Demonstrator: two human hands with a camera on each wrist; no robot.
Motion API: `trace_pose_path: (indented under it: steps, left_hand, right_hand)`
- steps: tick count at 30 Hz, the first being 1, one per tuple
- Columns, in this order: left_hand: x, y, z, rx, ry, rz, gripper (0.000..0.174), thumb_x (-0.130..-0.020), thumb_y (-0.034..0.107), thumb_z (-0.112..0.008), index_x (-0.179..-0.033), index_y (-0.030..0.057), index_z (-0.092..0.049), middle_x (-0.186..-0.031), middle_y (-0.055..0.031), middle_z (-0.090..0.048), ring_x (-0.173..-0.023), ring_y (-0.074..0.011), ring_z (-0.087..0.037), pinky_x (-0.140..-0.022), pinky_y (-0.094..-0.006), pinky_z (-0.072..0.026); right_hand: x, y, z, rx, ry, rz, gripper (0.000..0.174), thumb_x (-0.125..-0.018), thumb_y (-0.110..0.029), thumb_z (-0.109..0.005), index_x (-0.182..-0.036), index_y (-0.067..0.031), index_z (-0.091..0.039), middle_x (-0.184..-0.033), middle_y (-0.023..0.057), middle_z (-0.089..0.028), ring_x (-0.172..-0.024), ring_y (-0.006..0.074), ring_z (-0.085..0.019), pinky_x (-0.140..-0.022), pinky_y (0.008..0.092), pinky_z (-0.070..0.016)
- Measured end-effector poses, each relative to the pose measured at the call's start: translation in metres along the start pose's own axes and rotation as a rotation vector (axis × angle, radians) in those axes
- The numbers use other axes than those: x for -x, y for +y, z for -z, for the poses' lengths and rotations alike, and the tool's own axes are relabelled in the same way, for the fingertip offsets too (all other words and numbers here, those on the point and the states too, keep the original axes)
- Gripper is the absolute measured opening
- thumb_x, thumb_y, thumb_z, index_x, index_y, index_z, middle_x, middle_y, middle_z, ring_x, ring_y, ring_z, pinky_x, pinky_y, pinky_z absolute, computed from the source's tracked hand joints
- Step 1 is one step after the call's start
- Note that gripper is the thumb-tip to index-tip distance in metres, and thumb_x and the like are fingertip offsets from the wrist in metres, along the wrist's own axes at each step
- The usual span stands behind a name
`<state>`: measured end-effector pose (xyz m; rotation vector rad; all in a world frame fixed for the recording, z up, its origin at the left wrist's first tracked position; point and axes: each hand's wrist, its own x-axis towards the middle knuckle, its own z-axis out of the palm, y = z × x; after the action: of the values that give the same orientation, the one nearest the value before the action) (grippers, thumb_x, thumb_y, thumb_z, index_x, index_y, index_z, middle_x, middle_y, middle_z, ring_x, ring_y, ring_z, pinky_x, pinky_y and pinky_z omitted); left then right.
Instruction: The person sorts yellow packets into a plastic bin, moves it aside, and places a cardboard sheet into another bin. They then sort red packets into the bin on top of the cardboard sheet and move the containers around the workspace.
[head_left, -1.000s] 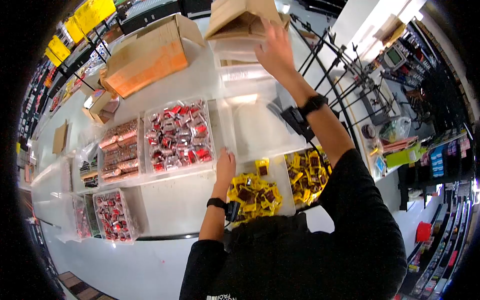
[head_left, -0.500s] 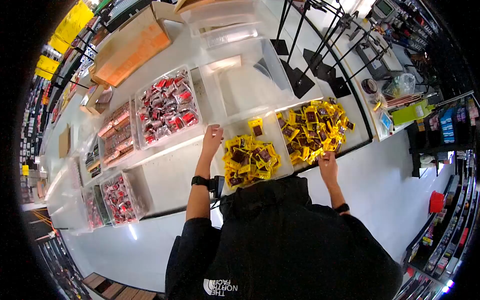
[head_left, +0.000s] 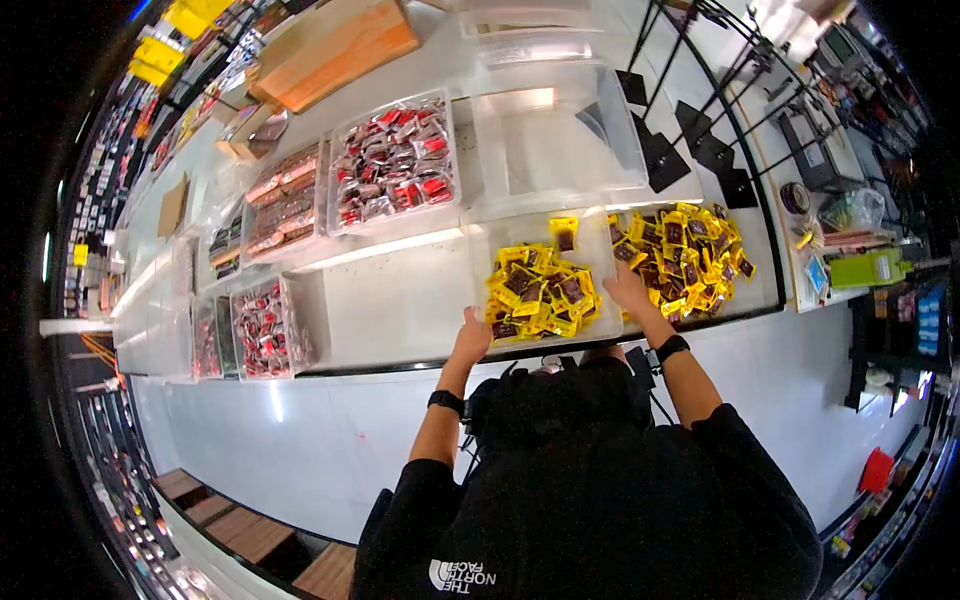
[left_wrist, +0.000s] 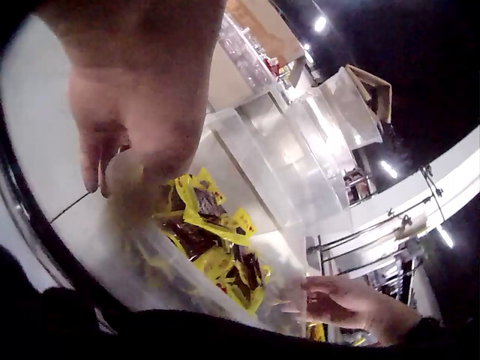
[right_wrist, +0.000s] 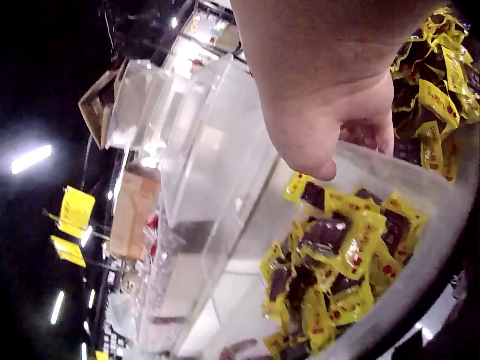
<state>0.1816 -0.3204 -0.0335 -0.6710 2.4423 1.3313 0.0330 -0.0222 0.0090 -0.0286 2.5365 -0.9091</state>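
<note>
A clear plastic bin (head_left: 482, 241) holding yellow-and-brown wrapped packets (head_left: 540, 292) stands at the table's front edge. My left hand (head_left: 473, 336) grips its left wall; in the left wrist view the left hand (left_wrist: 139, 127) has its fingers over the rim, with packets (left_wrist: 210, 225) beside them. On the opposite wall, my right hand (head_left: 628, 290) holds the rim between thumb and fingers, as the right wrist view shows for the right hand (right_wrist: 330, 120). More yellow packets (head_left: 690, 262) lie in a heap just right of the bin.
An empty clear bin (head_left: 560, 130) sits behind. Bins of red-and-silver packets (head_left: 392, 165) and pink packs (head_left: 285, 205) stand left, with a smaller bin (head_left: 270, 325) at the front edge. A cardboard box (head_left: 335, 50) lies at the back; black stands (head_left: 660, 155) rise at the right.
My right hand came back from the far cardboard box to the right-hand packet heap, then moved left onto the bin's wall. My left hand lowered to the bin's left wall.
</note>
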Motion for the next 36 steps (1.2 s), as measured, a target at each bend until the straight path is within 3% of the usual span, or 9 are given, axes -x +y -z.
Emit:
trace_pose_path:
  steps: [2,3,10,14,20,26,30,32,36]
  left_hand:
    - [-0.008,-0.021,-0.007,-0.189,-0.037,-0.17,0.049,-0.079,0.012,-0.042,-0.122,-0.0026,-0.023,-0.088,-0.0362,-0.054,-0.085,-0.0513,-0.051,-0.075,-0.0528,-0.0408]
    - [0.014,0.029,0.008,-0.053,-0.012,0.026,0.045,-0.079,0.01,-0.042,-0.119,-0.0018,-0.025,-0.09,-0.0361,-0.053,-0.088,-0.0499,-0.051,-0.077,-0.0521,-0.0406]
    - [0.016,0.047,0.003,0.003,0.086,0.21,0.039,-0.078,0.008,-0.043,-0.113,-0.0009,-0.029,-0.101,-0.0369,-0.049,-0.097,-0.0495,-0.047,-0.083,-0.0503,-0.0383]
    - [0.001,0.014,-0.011,-0.084,0.109,0.133,0.043,-0.077,0.008,-0.045,-0.115,-0.0008,-0.027,-0.104,-0.0356,-0.048,-0.097,-0.0477,-0.049,-0.084,-0.0495,-0.039]
    - [0.012,0.034,0.007,-0.228,-0.017,0.2,0.054,-0.08,0.02,-0.05,-0.121,-0.0045,-0.024,-0.106,-0.0349,-0.049,-0.097,-0.0453,-0.051,-0.084,-0.0471,-0.0412]
    - [0.016,0.032,0.032,-0.073,-0.158,0.133,0.062,-0.085,0.035,-0.048,-0.122,-0.0093,-0.026,-0.106,-0.033,-0.051,-0.099,-0.0421,-0.052,-0.083,-0.0439,-0.0421]
    - [-0.022,-0.034,0.08,0.163,-0.236,-0.191,0.063,-0.087,0.044,-0.044,-0.124,-0.0046,-0.029,-0.11,-0.0219,-0.054,-0.103,-0.0292,-0.051,-0.083,-0.0386,-0.0419]
    - [-0.034,-0.032,0.151,0.66,-0.28,0.084,0.063,-0.086,0.047,-0.044,-0.125,-0.001,-0.03,-0.115,-0.0164,-0.05,-0.105,-0.0274,-0.05,-0.085,-0.0409,-0.0415]
    - [-0.089,-0.023,0.245,1.218,0.057,0.173,0.073,-0.079,0.046,-0.057,-0.134,0.0104,-0.024,-0.121,-0.0115,-0.044,-0.108,-0.0283,-0.046,-0.087,-0.0468,-0.0417]
  right_hand:
    - [0.013,-0.004,-0.009,0.044,0.025,0.018,0.053,-0.075,-0.009,-0.045,-0.125,0.0005,-0.03,-0.101,0.0312,-0.053,-0.089,0.044,-0.054,-0.078,0.0474,-0.0419]
    - [0.022,-0.011,-0.004,0.068,0.001,-0.014,0.054,-0.076,-0.008,-0.045,-0.126,0.0001,-0.027,-0.101,0.0319,-0.052,-0.089,0.0449,-0.053,-0.077,0.0482,-0.0417]
    - [0.025,-0.014,-0.002,0.052,-0.054,0.034,0.055,-0.077,-0.004,-0.041,-0.129,0.0021,-0.024,-0.115,0.0317,-0.045,-0.092,0.0446,-0.052,-0.079,0.0471,-0.0421]
    - [0.013,0.01,-0.02,0.166,0.033,0.159,0.068,-0.076,-0.001,-0.042,-0.133,0.0073,-0.007,-0.119,0.0326,-0.042,-0.098,0.0441,-0.05,-0.083,0.0464,-0.0423]
    - [0.009,0.026,-0.027,0.144,0.077,0.224,0.062,-0.076,-0.003,-0.041,-0.13,0.0077,-0.013,-0.092,0.0322,-0.055,-0.077,0.0439,-0.056,-0.069,0.0492,-0.0449]
    - [0.014,0.01,-0.03,0.163,0.132,0.089,0.061,-0.074,-0.003,-0.042,-0.13,0.0073,-0.019,-0.119,0.035,-0.039,-0.103,0.0441,-0.046,-0.089,0.0439,-0.0376]
    - [0.014,0.022,-0.043,0.41,0.373,0.026,0.066,-0.074,-0.014,-0.047,-0.132,0.0047,-0.021,-0.129,0.0291,-0.031,-0.119,0.0419,-0.031,-0.099,0.0464,-0.0276]
    - [0.047,-0.024,-0.041,0.309,0.534,-0.098,0.065,-0.074,-0.014,-0.048,-0.131,0.0042,-0.023,-0.128,0.0283,-0.032,-0.118,0.0412,-0.032,-0.098,0.0471,-0.0278]
    - [0.075,-0.064,-0.078,0.063,0.761,-0.308,0.058,-0.072,-0.013,-0.052,-0.125,0.0009,-0.031,-0.121,0.0211,-0.039,-0.104,0.0367,-0.046,-0.089,0.0451,-0.0362]
